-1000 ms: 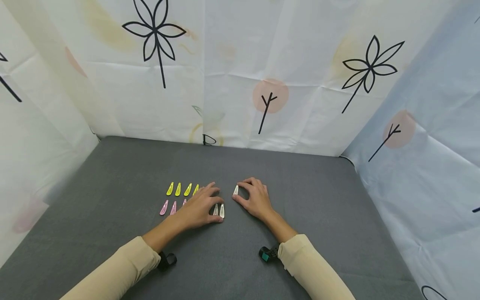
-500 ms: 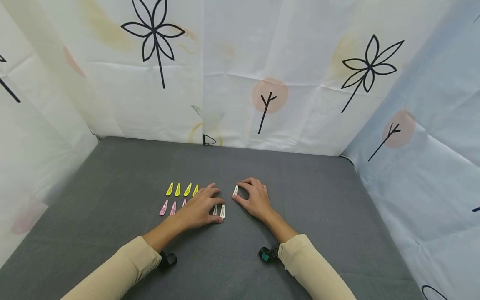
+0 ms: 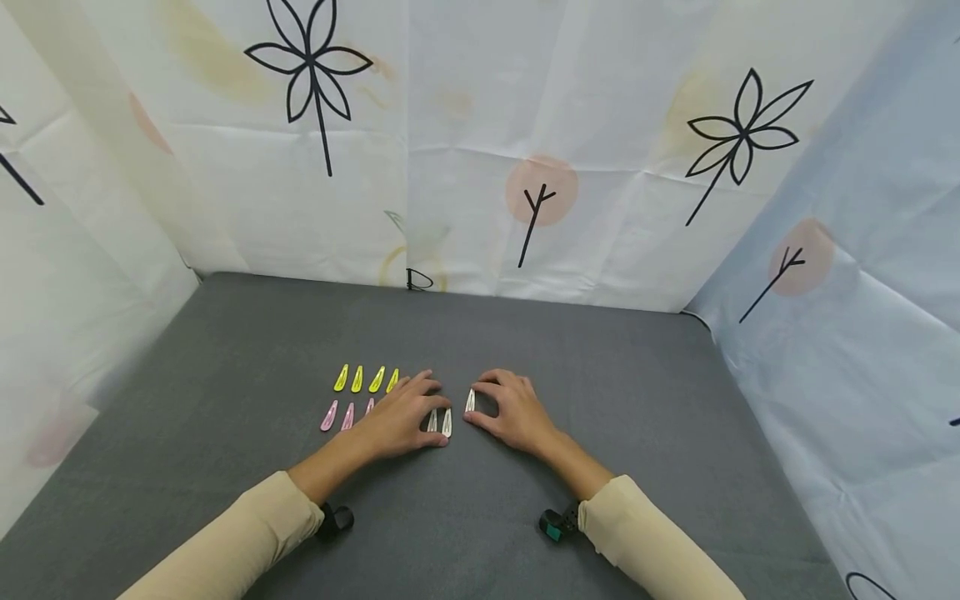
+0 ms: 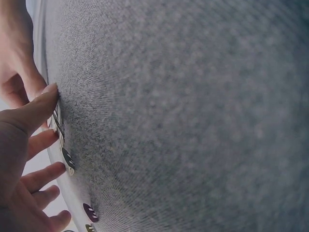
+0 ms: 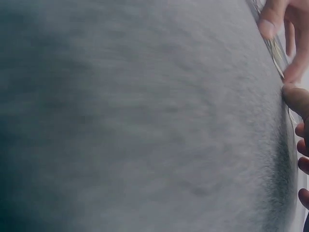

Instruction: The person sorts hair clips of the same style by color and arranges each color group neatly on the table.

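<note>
In the head view, my right hand [image 3: 517, 410] pinches a white snap hair clip [image 3: 470, 401] lengthwise between thumb and index finger, low over the grey cloth. Just left of it, the thumb and index finger of my left hand [image 3: 401, 417] hold the two ends of another white hair clip [image 3: 447, 423]. A further white clip [image 3: 432, 421] lies inside the curve of that hand. Both hands also show in the left wrist view, where the left thumb [image 4: 41, 108] is near the clips at the picture's edge. The right wrist view is blurred.
Yellow hair clips [image 3: 358, 379] form a row left of my left hand. Pink clips [image 3: 329, 416] lie in a nearer row, partly covered by that hand. Grey cloth [image 3: 637, 400] covers the table, with patterned white curtains [image 3: 465, 100] behind and at the sides.
My right hand has drawn nearer to me with its white clip, level with the row of white clips. The left hand has hardly moved; its clip has shifted slightly right.
</note>
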A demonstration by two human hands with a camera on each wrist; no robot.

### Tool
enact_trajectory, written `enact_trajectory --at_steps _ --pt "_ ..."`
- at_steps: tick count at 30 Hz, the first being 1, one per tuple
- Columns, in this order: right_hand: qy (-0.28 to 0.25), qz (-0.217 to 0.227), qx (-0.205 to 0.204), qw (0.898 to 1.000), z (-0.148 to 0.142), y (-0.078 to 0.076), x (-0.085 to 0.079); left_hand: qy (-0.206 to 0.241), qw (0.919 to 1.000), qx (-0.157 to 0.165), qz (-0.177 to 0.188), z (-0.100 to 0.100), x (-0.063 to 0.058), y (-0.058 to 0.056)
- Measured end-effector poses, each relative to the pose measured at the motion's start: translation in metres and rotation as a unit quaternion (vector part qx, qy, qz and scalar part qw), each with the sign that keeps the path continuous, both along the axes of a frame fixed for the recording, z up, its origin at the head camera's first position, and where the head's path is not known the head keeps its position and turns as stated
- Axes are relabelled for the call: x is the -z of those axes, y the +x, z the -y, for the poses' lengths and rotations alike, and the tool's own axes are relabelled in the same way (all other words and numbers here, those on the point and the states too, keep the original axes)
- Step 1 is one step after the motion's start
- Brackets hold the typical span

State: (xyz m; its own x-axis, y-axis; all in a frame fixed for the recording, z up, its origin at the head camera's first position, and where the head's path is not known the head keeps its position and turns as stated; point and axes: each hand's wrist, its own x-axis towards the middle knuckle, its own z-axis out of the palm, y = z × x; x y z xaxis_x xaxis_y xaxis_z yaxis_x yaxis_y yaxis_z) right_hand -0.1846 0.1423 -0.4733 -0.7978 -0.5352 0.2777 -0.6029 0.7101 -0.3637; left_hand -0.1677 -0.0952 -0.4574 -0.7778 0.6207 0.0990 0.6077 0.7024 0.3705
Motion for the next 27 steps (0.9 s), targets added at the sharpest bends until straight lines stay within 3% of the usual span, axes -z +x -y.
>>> enact_trajectory --at_steps 9,15,27 --pt "-0.001 -0.023 -0.035 0.999 -0.001 0.018 -0.004 -0.001 1.0000 -0.001 -0.001 -0.001 0.001 -0.001" --pt "0.002 -0.015 -0.040 0.999 0.003 0.025 -0.005 -0.001 1.0000 -0.004 0.003 -0.001 0.000 0.000" --pt "0.004 0.002 -0.034 0.999 0.003 0.026 -0.001 -0.008 1.0000 -0.005 0.004 -0.001 0.003 -0.002"
